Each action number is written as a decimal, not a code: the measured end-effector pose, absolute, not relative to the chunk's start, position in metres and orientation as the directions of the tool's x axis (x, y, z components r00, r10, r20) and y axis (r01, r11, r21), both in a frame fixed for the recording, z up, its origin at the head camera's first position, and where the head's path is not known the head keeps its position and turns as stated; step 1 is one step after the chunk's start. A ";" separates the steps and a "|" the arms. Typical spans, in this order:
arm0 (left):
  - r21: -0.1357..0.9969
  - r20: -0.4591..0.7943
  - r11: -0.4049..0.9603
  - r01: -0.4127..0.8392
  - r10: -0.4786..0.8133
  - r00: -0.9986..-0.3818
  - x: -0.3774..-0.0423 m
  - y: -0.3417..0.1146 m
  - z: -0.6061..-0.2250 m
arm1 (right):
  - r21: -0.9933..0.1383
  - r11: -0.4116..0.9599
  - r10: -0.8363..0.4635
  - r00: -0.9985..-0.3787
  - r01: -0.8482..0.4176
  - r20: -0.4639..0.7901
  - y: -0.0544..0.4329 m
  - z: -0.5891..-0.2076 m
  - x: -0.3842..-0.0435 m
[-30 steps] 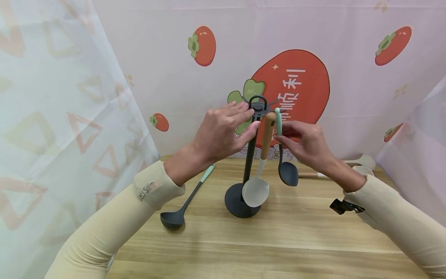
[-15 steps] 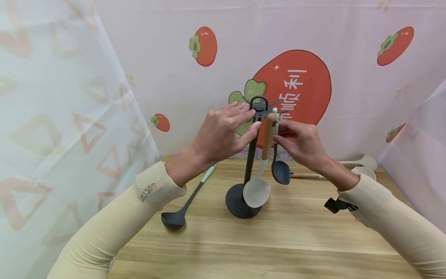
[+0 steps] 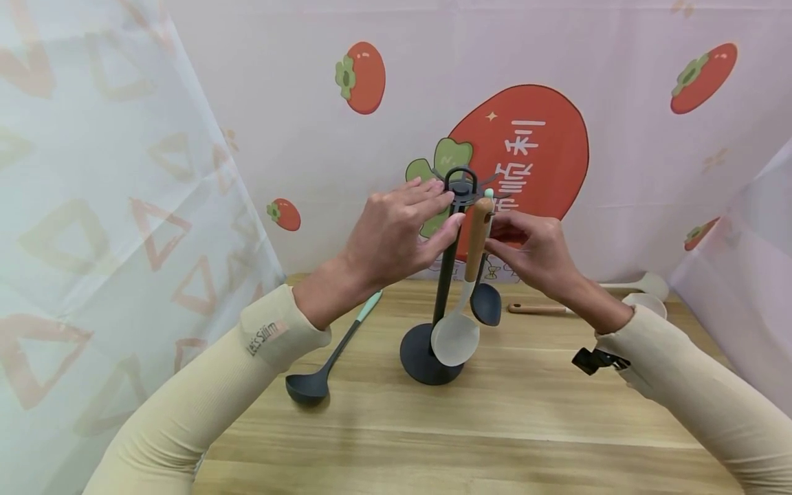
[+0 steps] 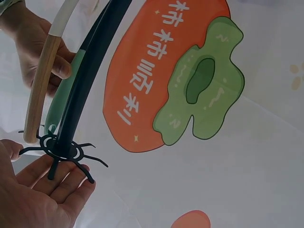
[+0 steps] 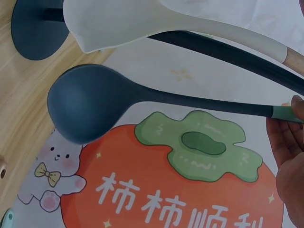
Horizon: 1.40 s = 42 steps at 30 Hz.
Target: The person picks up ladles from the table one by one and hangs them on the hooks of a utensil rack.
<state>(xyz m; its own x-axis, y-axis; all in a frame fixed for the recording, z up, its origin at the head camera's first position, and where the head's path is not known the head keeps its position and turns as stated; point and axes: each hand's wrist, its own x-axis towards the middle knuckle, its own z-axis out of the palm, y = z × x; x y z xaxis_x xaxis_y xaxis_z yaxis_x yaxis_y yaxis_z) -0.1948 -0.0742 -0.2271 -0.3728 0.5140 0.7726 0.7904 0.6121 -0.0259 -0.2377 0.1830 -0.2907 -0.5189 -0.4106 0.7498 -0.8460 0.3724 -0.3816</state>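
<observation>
A black utensil stand [image 3: 443, 282] with a round base and a ring of hooks stands on the table. My left hand [image 3: 399, 230] rests its extended fingers against the hook ring [image 4: 61, 147]. From one hook hangs a white ladle [image 3: 456, 340] with a wooden handle. Just behind and right of it, my right hand [image 3: 533, 249] pinches the mint handle of a dark ladle [image 5: 88, 104], bowl downward. In the left wrist view the mint handle [image 4: 64, 95] ends right at the hooks. In the head view the wooden handle hides most of it.
Another dark ladle [image 3: 309, 387] with a mint handle lies on the wooden table [image 3: 396, 447] at left. White utensils [image 3: 646, 302], one with a wooden handle [image 3: 537, 309], lie at the back right, partly behind the right forearm. A printed cloth [image 3: 297, 124] hangs behind.
My right hand has moved slightly left with the dark ladle, bringing it behind the white ladle's wooden handle. The left hand has stayed at the hook ring.
</observation>
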 end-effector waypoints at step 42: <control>-0.018 0.779 0.610 0.793 0.506 -0.371 -0.199 -0.074 -0.229 | -0.385 0.339 -0.468 -0.509 -0.858 0.723 0.186 -0.294 -0.242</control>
<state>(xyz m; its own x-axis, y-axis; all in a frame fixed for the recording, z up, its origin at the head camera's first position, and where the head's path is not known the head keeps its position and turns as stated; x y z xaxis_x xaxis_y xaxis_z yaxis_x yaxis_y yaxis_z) -0.1990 -0.0740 -0.2289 -0.3708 0.5056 0.7790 0.7926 0.6095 -0.0184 -0.2419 0.1857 -0.2938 -0.5089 -0.4679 0.7226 -0.8584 0.3391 -0.3849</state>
